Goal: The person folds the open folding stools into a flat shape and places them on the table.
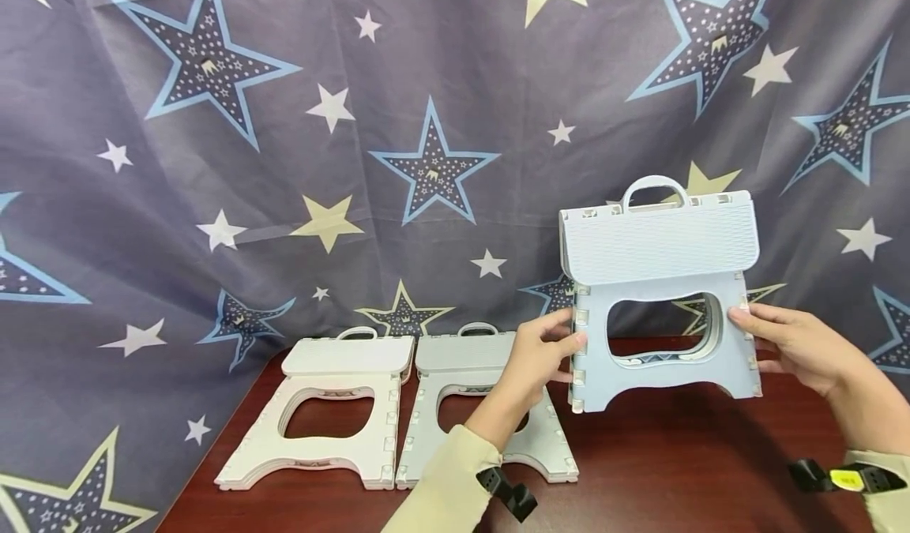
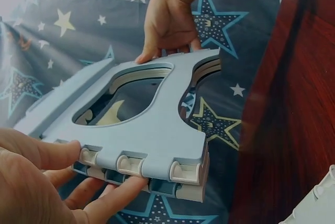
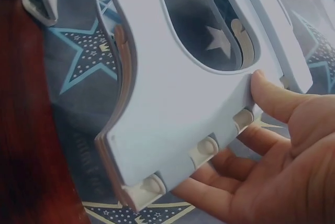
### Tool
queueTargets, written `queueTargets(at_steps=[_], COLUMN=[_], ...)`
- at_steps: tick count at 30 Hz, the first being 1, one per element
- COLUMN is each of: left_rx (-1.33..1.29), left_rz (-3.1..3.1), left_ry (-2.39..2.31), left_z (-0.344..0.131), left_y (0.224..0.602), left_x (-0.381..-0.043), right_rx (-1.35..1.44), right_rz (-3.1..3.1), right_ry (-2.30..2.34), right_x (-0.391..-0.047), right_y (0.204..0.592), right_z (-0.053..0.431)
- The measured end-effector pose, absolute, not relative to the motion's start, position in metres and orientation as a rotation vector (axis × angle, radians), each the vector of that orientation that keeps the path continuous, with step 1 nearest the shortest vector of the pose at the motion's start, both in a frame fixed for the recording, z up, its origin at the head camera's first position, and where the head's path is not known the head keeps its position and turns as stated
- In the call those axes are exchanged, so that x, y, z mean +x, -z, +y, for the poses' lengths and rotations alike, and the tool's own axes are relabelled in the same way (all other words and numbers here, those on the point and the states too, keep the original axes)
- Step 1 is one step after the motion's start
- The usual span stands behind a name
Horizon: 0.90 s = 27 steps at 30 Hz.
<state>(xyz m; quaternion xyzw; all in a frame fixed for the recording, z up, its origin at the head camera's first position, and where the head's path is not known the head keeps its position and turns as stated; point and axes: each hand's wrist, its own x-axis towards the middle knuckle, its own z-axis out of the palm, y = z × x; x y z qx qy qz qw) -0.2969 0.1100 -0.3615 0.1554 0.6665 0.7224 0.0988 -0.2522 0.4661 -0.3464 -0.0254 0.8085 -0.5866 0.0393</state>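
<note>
A folded light blue step stool [image 1: 661, 241] with a loop handle on top is held up above the table, upright, between both hands. My left hand [image 1: 538, 353] grips its left edge, thumb on the front face and fingers behind, as the left wrist view shows at the hinges [image 2: 131, 165]. On the opposite edge my right hand [image 1: 799, 342] holds it the same way, the thumb [image 3: 272, 96] lying on the front panel. A folded grey-green stool [image 1: 455, 359] lies on the table behind my left forearm, partly hidden by it. Beside that lies a folded cream stool [image 1: 348, 355].
The dark red table [image 1: 640, 470] runs under everything. Close behind it hangs a grey cloth [image 1: 441, 59] printed with stars. Each wrist wears a black strap, the right one [image 1: 846, 478] with a yellow label.
</note>
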Motion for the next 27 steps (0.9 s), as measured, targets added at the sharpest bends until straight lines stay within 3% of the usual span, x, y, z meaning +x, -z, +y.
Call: queueTargets(at_steps=[27], left_rx=[0.170], left_rz=[1.848], left_ry=[-1.891], left_z=[0.121], left_y=[0.364], left_x=[-0.310], right_rx=[0.170], right_rz=[2.208], right_ry=[1.457], right_x=[-0.268], right_y=[0.334], right_z=[0.472])
